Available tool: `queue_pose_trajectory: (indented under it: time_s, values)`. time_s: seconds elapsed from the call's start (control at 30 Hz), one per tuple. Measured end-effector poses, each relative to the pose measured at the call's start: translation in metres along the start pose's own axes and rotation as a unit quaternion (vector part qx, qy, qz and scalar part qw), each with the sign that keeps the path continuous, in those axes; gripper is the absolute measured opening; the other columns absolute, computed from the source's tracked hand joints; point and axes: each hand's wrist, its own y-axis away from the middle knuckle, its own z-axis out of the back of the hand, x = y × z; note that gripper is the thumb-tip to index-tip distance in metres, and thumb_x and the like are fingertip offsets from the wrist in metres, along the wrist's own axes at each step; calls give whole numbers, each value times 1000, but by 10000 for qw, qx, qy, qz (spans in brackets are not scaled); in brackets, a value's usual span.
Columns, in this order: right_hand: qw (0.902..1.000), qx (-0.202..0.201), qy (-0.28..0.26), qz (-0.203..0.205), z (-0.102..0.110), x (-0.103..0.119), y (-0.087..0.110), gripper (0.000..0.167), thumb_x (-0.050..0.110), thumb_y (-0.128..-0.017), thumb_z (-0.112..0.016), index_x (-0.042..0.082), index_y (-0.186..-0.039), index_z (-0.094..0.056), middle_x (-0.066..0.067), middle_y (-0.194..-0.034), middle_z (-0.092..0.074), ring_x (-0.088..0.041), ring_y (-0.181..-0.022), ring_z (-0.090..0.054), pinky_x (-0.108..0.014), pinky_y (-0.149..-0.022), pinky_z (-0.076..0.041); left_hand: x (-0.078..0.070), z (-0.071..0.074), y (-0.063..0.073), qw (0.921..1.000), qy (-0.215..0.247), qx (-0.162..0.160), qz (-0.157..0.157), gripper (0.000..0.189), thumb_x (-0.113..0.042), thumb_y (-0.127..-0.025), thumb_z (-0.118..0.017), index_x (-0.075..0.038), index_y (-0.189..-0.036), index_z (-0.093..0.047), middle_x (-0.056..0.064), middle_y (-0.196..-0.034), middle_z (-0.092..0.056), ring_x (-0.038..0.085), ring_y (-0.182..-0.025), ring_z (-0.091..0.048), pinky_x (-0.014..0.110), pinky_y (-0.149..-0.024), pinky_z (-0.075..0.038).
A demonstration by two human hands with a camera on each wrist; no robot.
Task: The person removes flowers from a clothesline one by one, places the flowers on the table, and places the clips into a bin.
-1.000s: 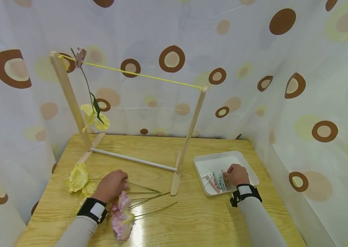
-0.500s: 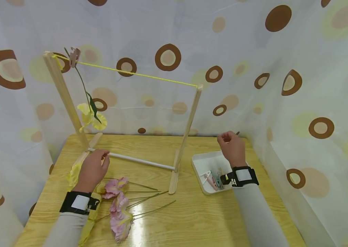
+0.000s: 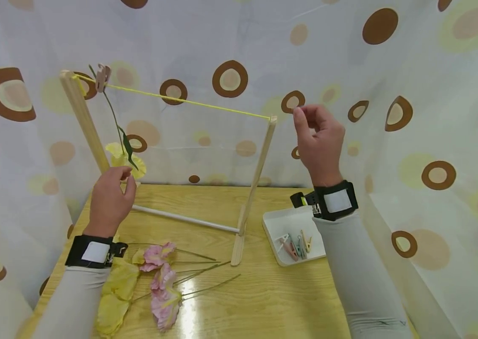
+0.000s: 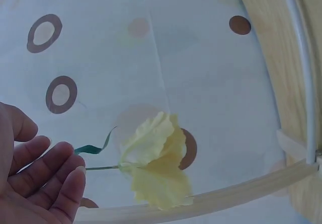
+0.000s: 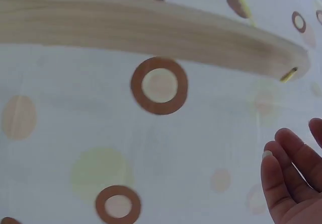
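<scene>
The yellow flower (image 3: 113, 287) hangs below the left hand (image 3: 109, 202), whose curled fingers seem to hold its stem. The right hand (image 3: 319, 141), raised beside the wooden frame (image 3: 260, 174), pinches thumb to forefinger; what it holds cannot be seen. Below it sits the tray (image 3: 279, 221) of clothespins (image 3: 295, 245).

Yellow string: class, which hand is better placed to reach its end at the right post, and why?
The right hand: it is raised beside the top of the right post, where the yellow string ends. The left hand is lower, near the left post.
</scene>
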Motion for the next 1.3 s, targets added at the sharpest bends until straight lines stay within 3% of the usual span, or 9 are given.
queue_pose_trajectory:
  time_s: [0.13,0.23,0.4,0.63,0.83,0.97,1.07,1.3]
  values:
    - [9957,-64,-564,738,-13,27,-26,20,16,-97,-66,-3,-95,-70,-11,-81,-71,-6,-70,-58,-20,-72,-49,-5,6,-18,9995,-79,-237,169,27,-10,-99,-55,10,-115,-64,27,-105,-65,43,-99,-61,57,-89,-49]
    - [9917,53,-884,936,-28,54,-40,17,13,-95,-67,-4,-95,-70,-10,-80,-69,-7,-68,-58,-21,-69,-49,-8,10,-29,9986,-149,-375,346,30,-13,-100,-53,10,-117,-63,28,-108,-65,44,-103,-59,57,-92,-47]
    - [9895,782,-989,706,-62,87,-54,17,15,-95,-66,-1,-98,-70,-7,-87,-71,-8,-75,-63,-21,-73,-51,-12,19,-46,9951,-276,-501,808,36,-19,-102,-50,8,-125,-60,27,-117,-62,42,-111,-56,55,-97,-46]
    - [9783,1857,-916,81,-118,110,-59,20,24,-97,-67,6,-106,-68,-2,-95,-73,-7,-81,-65,-19,-77,-51,-17,24,-73,9892,-260,-490,1360,46,-28,-104,-46,2,-139,-48,23,-130,-51,37,-120,-49,49,-103,-45]
    - [9660,2461,-585,-544,-165,122,-52,27,32,-96,-67,12,-114,-65,1,-108,-69,-7,-90,-64,-17,-77,-49,-17,20,-88,9846,-144,-298,1719,55,-33,-104,-44,0,-147,-37,22,-144,-43,36,-134,-43,45,-115,-37]
    - [9597,2710,-225,-711,-191,126,-52,32,37,-96,-67,15,-119,-64,2,-115,-67,-8,-98,-60,-15,-80,-46,-18,13,-94,9800,-53,-31,1990,60,-37,-104,-44,-1,-151,-31,22,-144,-45,38,-132,-45,48,-113,-39]
    - [9539,2915,141,-701,-207,126,-55,38,41,-96,-67,16,-124,-63,2,-123,-65,-9,-107,-58,-13,-85,-44,-19,6,-98,9796,56,93,2005,60,-36,-105,-45,-2,-152,-32,23,-141,-51,39,-125,-51,50,-107,-45]
    - [9310,3506,510,-882,-236,127,-57,56,49,-94,-65,19,-140,-55,3,-141,-57,-6,-127,-51,-15,-95,-44,-18,-10,-98,9868,134,209,1598,45,-29,-107,-43,1,-141,-49,25,-124,-65,39,-105,-64,52,-89,-52]
